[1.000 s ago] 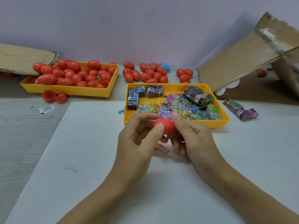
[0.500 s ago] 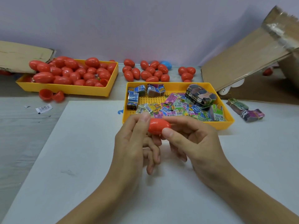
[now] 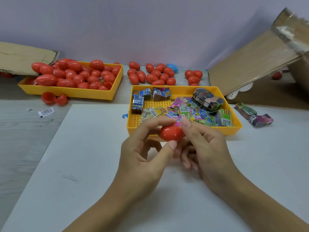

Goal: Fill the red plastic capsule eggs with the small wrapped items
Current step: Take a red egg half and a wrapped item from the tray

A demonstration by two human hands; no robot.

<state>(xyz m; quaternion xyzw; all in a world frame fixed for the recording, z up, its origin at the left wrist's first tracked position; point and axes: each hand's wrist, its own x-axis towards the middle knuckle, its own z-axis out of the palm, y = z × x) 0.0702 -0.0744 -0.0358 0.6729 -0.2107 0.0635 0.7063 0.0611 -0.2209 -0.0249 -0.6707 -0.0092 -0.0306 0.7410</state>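
Note:
A closed red capsule egg (image 3: 171, 132) is held between both hands just above the white board. My left hand (image 3: 143, 153) pinches it with thumb below and forefinger on top. My right hand (image 3: 202, 144) grips its right end with thumb and fingers. Right behind it sits a yellow tray (image 3: 184, 129) with several small colourful wrapped items (image 3: 185, 111). At the back left another yellow tray (image 3: 71, 93) is heaped with red eggs (image 3: 75, 76).
Loose red eggs (image 3: 155, 76) and one blue egg (image 3: 173, 67) lie at the back centre. Two open red halves (image 3: 53, 98) sit left of the board. Cardboard box flaps (image 3: 250, 64) rise at right, wrapped bundles (image 3: 254, 114) beside them. Flat cardboard (image 3: 21, 57) lies far left.
Both hands turned the egg between the fingertips; it went from lying sideways half a second ago to a rounder end-on view, staying in front of the near tray.

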